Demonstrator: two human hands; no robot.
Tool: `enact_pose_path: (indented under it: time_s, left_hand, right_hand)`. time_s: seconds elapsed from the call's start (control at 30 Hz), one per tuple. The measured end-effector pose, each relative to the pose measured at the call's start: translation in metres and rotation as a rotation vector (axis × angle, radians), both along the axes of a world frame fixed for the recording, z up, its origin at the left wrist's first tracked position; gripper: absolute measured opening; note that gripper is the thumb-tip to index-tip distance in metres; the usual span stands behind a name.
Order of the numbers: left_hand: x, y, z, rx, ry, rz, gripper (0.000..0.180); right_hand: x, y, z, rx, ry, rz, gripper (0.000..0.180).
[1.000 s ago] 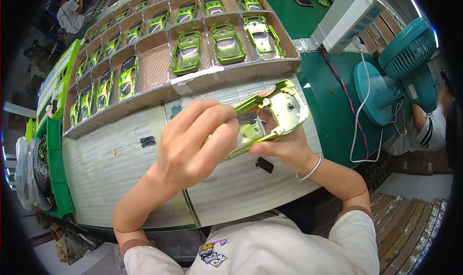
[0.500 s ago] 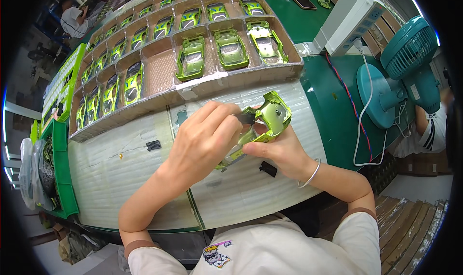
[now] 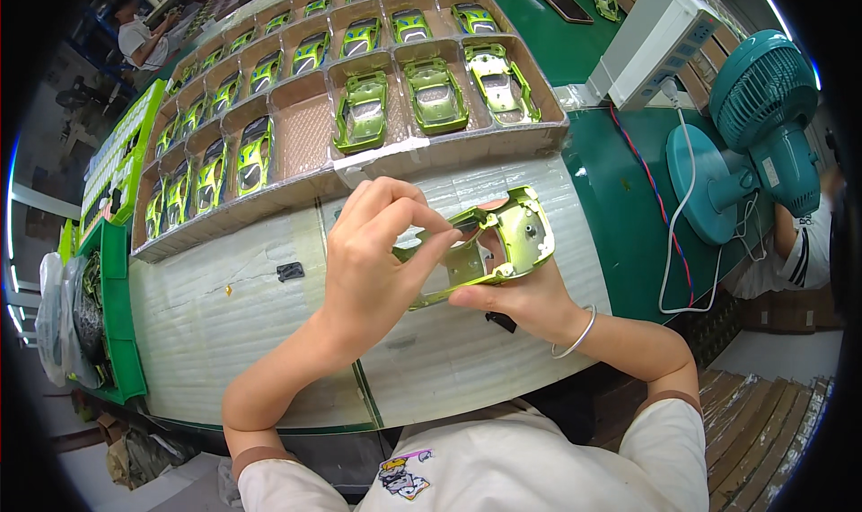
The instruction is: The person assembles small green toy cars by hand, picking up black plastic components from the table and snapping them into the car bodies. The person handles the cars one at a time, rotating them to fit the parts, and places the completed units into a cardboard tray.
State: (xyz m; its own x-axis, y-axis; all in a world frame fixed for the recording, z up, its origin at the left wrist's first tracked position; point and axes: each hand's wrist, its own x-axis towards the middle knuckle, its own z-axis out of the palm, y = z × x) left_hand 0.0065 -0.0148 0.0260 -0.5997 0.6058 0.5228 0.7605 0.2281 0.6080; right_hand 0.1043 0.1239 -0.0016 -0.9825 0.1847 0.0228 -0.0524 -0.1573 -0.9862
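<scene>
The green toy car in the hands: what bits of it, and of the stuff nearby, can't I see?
All in the head view:
- Green toy car: part of its left end is behind the left hand; the side turned away is hidden by the car itself.
- Left fingertips: too small and dark to tell whether they pinch anything.
- Black piece: partly covered by the right hand.
- Tray: far end cut off by the top edge.
</scene>
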Motion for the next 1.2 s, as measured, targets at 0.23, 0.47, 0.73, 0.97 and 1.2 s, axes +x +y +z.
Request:
enact_pose_path:
  time_s: [0.23, 0.47, 0.73, 0.97, 1.2]
  left_hand:
    - [0.003, 0.001, -0.008, 0.042, -0.176, -0.001, 0.011]
    - [0.005, 0.002, -0.012, 0.061, -0.222, -0.001, 0.011]
    - [0.005, 0.004, -0.009, -0.078, 0.046, 0.039, 0.014]
    - [0.002, 0.001, -0.005, -0.096, -0.013, 0.036, 0.012]
    - [0.003, 0.003, -0.005, -0.100, -0.082, 0.039, 0.009]
  right_hand:
    - [0.000, 0.003, 0.004, -0.010, -0.018, 0.051, 0.070]
    - [-0.001, 0.002, 0.000, -0.061, -0.011, 0.031, 0.063]
    - [-0.002, 0.003, -0.004, 0.084, -0.038, 0.055, 0.063]
    - [-0.005, 0.002, 0.004, -0.073, -0.041, 0.039, 0.052]
    - [-0.005, 0.003, -0.001, -0.044, -0.061, 0.047, 0.053]
